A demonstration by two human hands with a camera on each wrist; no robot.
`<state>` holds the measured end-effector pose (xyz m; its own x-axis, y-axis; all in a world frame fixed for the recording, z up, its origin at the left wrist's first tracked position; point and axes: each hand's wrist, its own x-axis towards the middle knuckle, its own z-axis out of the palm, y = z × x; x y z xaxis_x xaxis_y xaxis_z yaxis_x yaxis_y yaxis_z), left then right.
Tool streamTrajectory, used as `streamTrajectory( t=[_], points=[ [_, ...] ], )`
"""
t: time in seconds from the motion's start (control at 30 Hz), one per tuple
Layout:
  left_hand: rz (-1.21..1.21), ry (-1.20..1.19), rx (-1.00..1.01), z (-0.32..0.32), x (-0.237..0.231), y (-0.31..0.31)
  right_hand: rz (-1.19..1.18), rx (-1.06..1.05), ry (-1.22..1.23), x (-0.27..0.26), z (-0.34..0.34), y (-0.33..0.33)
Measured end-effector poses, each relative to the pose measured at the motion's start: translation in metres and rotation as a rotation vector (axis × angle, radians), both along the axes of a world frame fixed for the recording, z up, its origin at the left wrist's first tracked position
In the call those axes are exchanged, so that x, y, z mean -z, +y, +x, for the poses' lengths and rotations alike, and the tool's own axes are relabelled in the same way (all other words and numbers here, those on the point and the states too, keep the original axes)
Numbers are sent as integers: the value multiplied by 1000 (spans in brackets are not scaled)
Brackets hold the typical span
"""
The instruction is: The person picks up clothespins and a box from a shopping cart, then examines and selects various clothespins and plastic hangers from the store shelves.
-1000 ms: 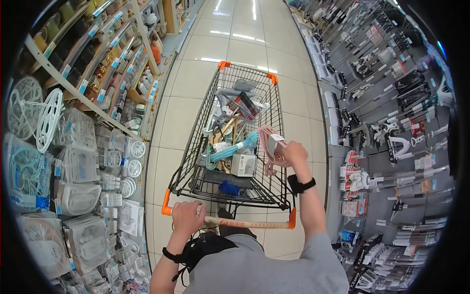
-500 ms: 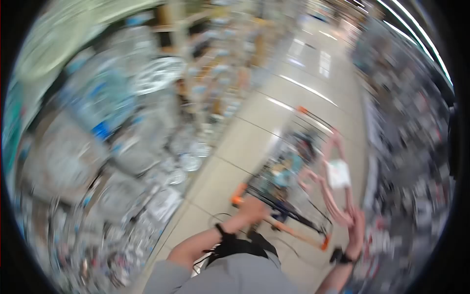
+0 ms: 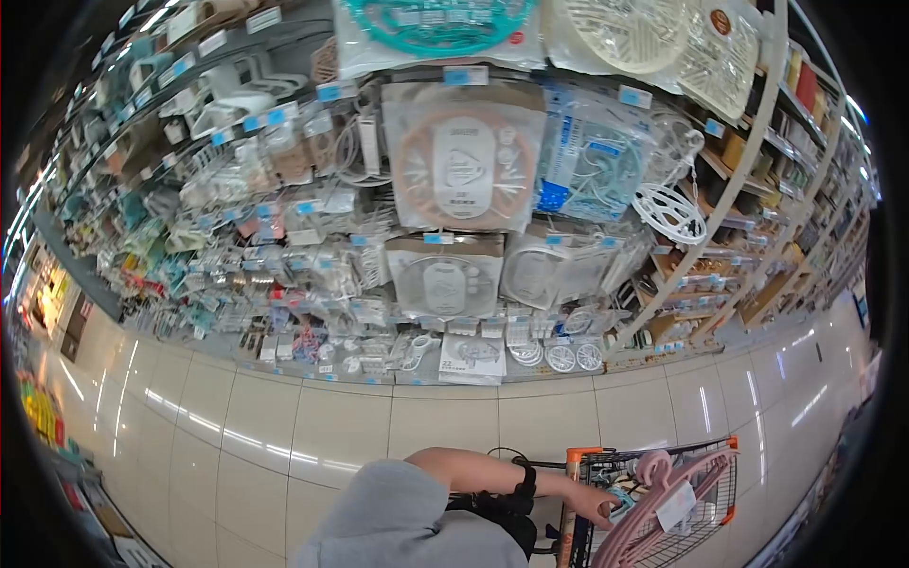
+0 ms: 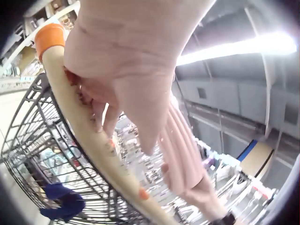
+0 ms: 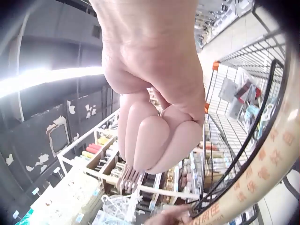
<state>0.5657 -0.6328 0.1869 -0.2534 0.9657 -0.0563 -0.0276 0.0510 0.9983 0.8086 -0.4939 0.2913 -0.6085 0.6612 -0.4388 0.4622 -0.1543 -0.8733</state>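
My left hand [image 3: 592, 505] grips the pale handle [image 4: 77, 112] of a wire shopping cart, fingers curled over the bar. A bundle of pink clothes hangers [image 3: 653, 523] with a white label [image 3: 675, 506] slants across the cart in the head view. My right hand [image 5: 152, 70] holds the bundle by its rounded ends, close above the handle in the right wrist view; it is hidden in the head view. Inside the cart [image 5: 224, 108] lie mixed goods, partly covered by the hangers, and a dark blue item [image 4: 63, 201] shows through the bars.
Ahead stands a long shelf wall with bagged round drying racks [image 3: 464, 166], a white round hanger [image 3: 670, 213] and many small packs. A white box [image 3: 472, 358] sits on the bottom shelf. Tiled floor [image 3: 445, 417] runs between shelf and cart.
The head view has swung left from the aisle to the shelf wall, so the cart now appears at lower right. The pink hangers came up from over the basket toward the handle.
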Motion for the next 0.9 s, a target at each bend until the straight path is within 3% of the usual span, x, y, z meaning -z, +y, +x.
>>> streamTrajectory(
  t=[0.03, 0.07, 0.13, 0.17, 0.2, 0.27, 0.33, 0.4, 0.43, 0.53, 0.6, 0.67, 0.83, 0.9],
  points=[
    [69, -281, 112, 3, -17, -5, 42, -74, 8, 2, -6, -8],
    [71, -271, 99, 15, -28, -9, 82, -143, 22, 4, -10, -17],
    [38, -220, -396, 41, -38, -17, 165, -269, 54, 9, -17, -33],
    [213, -117, -659, 54, -29, -8, 208, -331, 74, 13, -19, -42],
    [214, -114, -678, 51, -16, -9, 259, -400, 94, 16, -19, -49],
    [182, -543, -627, 48, -19, -31, 340, -501, 142, 29, -8, -63],
    [284, -605, -781, 58, -59, -70, 402, -594, 187, 41, 5, -76],
    [346, -584, -877, 72, -89, -115, 431, -723, 151, 59, 23, -87],
    [260, -559, -920, 76, -87, -138, 382, -930, -38, 64, 35, -88],
    [253, -462, -963, 107, -108, -221, 424, -1013, -73, 73, 62, -116],
    [300, -353, -1059, 134, -122, -277, 330, -1023, -106, 86, 74, -127],
    [352, -233, -1155, 169, -132, -332, 862, -1044, -90, 85, 87, -152],
    [263, 11, -1504, 272, -146, -467, 1022, -1167, -220, 81, 103, -215],
    [262, 159, -1623, 319, -136, -522, 976, -1140, -132, 106, 113, -219]
  ],
)
